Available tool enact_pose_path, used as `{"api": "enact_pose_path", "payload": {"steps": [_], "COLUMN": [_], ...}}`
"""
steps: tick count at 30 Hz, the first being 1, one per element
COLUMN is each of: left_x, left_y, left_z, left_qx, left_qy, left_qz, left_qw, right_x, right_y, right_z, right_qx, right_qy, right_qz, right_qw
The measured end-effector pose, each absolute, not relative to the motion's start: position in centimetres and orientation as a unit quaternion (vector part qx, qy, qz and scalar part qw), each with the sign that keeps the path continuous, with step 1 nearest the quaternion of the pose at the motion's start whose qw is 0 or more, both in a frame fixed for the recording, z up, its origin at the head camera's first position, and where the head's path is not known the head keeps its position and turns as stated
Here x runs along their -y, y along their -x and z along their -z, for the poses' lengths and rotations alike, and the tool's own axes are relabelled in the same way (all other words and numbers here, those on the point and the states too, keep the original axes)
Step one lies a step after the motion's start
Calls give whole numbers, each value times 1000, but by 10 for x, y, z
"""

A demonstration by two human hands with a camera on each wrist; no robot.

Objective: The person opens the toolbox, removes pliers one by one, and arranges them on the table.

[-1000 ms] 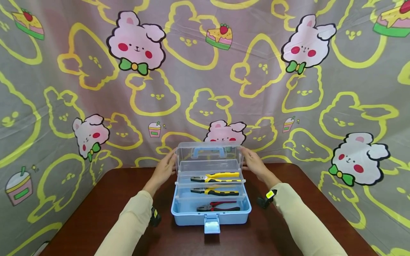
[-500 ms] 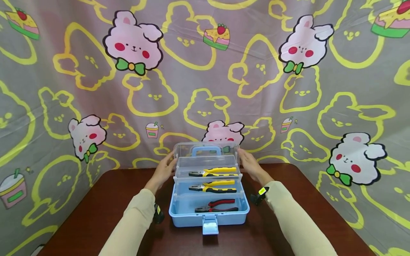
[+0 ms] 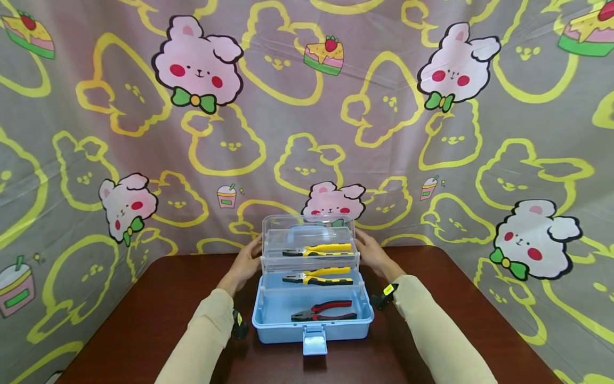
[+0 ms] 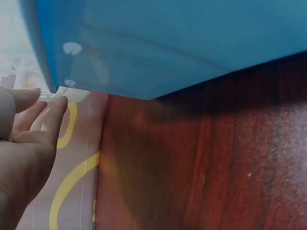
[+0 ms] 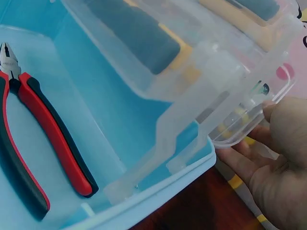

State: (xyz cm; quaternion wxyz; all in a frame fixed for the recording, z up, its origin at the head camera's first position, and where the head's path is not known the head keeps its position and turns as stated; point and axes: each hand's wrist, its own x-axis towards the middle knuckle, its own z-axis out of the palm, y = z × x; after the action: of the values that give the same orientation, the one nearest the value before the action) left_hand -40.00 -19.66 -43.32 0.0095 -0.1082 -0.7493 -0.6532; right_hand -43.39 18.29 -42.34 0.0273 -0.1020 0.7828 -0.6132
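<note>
A light blue toolbox (image 3: pixel 278 335) stands on the table with its clear lid (image 3: pixel 283 221) tilted back. My left hand (image 3: pixel 244 265) pinches the lid's left edge between thumb and fingers, also seen in the left wrist view. At the opposite edge, my right hand (image 5: pixel 283 158) grips the clear lid with the thumb inside and fingers beneath. Two clear trays are raised in steps; yellow-and-black pliers (image 3: pixel 331 247) lie in the upper one, and another yellow-and-black pair (image 3: pixel 328 281) in the lower. Red-and-black pliers (image 5: pixel 53 132) lie on the blue bottom.
The front latch (image 3: pixel 314 344) hangs down open. Dark reddish-brown wood forms the tabletop (image 3: pixel 158 309). A patterned curtain (image 3: pixel 307 122) with rabbit drawings hangs close behind the table and along both sides.
Both hands have pushed the lid farther back. The trays have risen and shifted backward with their pliers, exposing more of the box bottom and the red-and-black pliers.
</note>
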Motion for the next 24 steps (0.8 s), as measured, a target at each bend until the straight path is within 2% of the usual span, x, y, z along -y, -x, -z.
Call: {"api": "enact_pose_path", "payload": {"steps": [11, 24], "left_x": [195, 194], "left_y": [400, 403], "left_z": [446, 450], "left_qx": [783, 769], "left_qy": [68, 61], "left_qz": [618, 636], "left_qw": [11, 4], "right_x": [-185, -185], "right_y": [434, 433], "right_z": [436, 442], "right_qx": [-800, -796], "right_qy": [90, 93], "right_qz": [590, 592], "right_qw": [71, 86]}}
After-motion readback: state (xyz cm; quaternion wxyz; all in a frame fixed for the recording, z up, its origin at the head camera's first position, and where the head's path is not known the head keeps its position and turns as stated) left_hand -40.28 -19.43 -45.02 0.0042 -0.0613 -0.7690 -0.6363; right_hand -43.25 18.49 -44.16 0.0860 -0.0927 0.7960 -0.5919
